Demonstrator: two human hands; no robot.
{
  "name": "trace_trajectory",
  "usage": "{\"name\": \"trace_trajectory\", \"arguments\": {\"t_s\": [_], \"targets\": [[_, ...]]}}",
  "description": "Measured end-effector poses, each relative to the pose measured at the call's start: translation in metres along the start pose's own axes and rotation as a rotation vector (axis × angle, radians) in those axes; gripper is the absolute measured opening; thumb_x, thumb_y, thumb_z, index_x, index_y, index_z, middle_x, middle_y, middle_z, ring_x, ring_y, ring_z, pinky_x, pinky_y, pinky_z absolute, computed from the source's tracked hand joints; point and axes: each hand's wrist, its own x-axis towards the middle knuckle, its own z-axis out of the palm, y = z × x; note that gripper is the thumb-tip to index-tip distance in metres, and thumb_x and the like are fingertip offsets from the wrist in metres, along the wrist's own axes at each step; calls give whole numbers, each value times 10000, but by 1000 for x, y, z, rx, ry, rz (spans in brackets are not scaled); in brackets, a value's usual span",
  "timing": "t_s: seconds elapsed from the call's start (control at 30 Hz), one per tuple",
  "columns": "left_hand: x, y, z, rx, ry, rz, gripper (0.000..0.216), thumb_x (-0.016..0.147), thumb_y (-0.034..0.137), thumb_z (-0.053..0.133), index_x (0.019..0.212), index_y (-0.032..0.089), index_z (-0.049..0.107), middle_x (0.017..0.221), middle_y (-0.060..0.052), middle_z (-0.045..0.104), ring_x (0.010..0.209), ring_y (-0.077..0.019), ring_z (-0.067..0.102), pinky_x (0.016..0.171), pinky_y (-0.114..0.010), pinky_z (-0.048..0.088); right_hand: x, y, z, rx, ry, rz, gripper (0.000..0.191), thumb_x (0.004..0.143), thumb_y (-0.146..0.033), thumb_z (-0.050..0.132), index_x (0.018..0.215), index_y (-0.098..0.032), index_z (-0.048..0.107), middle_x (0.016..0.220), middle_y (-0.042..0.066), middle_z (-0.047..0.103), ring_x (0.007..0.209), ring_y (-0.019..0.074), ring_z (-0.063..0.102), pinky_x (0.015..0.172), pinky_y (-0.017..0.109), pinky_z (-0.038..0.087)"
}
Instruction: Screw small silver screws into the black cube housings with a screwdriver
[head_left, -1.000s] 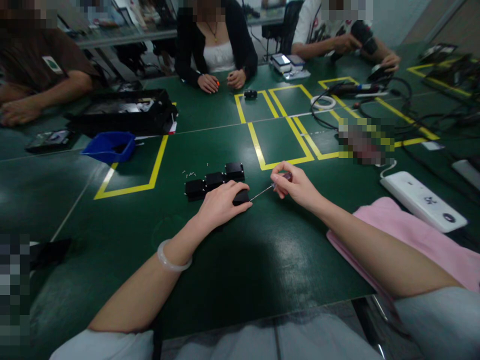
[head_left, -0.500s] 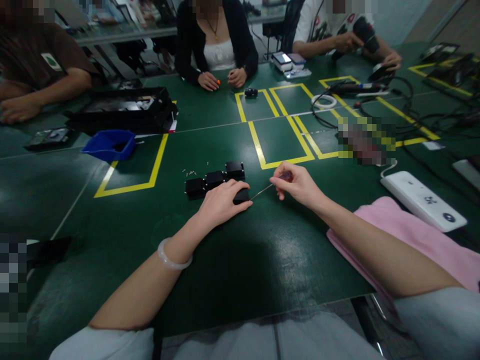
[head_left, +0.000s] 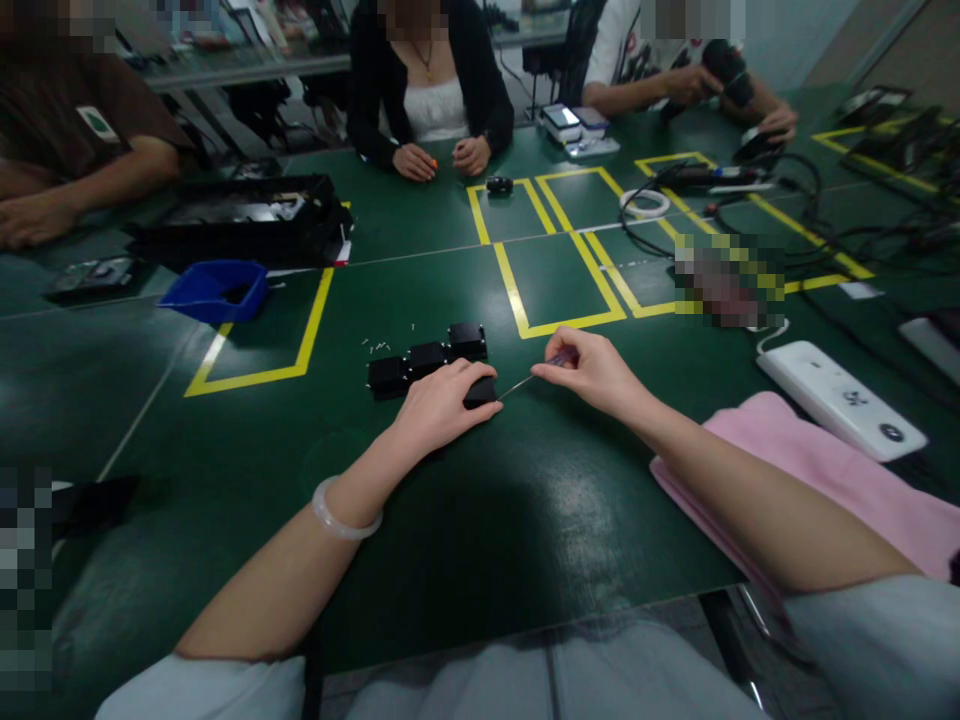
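My left hand (head_left: 442, 403) rests closed over a small black box (head_left: 480, 391) on the green table, pinning it down. My right hand (head_left: 592, 372) pinches a thin screwdriver (head_left: 534, 376) with a dark red handle, its metal tip touching the box's right side. Three more small black boxes (head_left: 426, 362) stand in a row just behind my left hand. Several tiny screws (head_left: 379, 347) lie scattered to their left.
A blue bin (head_left: 212, 291) and a black tray (head_left: 240, 220) stand at the left. Yellow tape squares (head_left: 559, 280) mark the table. A white power strip (head_left: 836, 398) and a pink cloth (head_left: 825, 480) lie to the right. Three other people sit across the table among cables.
My right hand has turned slightly and shifted a little left with the screwdriver. My left hand stays on the box.
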Motion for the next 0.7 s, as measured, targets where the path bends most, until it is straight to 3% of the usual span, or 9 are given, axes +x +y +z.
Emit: {"name": "trace_trajectory", "arguments": {"t_s": [0.17,0.37,0.53,0.7], "targets": [[0,0,0,-2,5,4,421,926,538,561,1274,301,575,1219,-23,644,1084,-259,639,762,-343,505,1,5,1,92,-24,-8,241,787,-348,749,793,-198,561,677,-40,525,584,116,460,565,273,347],[0,0,-2,-7,-9,-6,434,926,538,555,1286,295,572,1225,-31,640,1076,-259,637,750,-332,502,1,2,2,107,10,-29,187,903,-346,594,801,-200,537,678,-32,510,602,118,458,579,274,343],[-1,0,-2,-8,-12,0,438,931,542,542,1289,292,568,1225,-39,637,1078,-263,634,758,-335,506,2,1,2,197,-22,-14,120,884,-302,605,917,-202,548,681,-47,489,580,107,442,541,251,329],[-1,0,-2,-16,-4,0,437,927,540,550,1285,291,571,1225,-43,637,1077,-264,633,767,-339,509,2,0,2,240,-13,-3,192,899,-374,605,834,-200,558,649,-47,491,522,88,430,485,241,314]]}}
